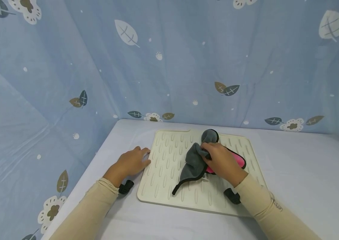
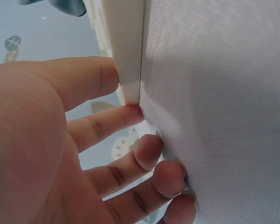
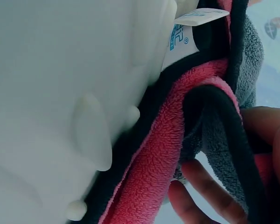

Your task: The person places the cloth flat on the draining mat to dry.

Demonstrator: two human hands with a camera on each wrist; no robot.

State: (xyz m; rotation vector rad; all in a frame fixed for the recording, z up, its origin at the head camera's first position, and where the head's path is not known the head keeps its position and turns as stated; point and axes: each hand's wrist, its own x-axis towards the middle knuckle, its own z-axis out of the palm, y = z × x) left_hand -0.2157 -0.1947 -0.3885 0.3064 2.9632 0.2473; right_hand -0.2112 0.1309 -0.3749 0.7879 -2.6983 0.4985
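A cream ridged mat (image 1: 163,173) lies flat on the white-covered table. On its right half is a plush cleaning cloth (image 1: 191,163), grey on one side and pink on the other, with black edging; it is bunched and partly folded over. My right hand (image 1: 221,163) grips a fold of the grey side between thumb and fingers, and a white label (image 3: 182,42) shows at the cloth's edge in the right wrist view. At the mat's left edge, my left hand (image 1: 131,161) touches the rim with thumb and index finger, its other fingertips resting on the tablecloth.
The white tablecloth (image 1: 301,173) extends around the mat. A blue leaf-patterned curtain (image 1: 172,66) hangs behind the table and along its left side. Black wrist-worn pieces (image 1: 126,187) show under both forearms.
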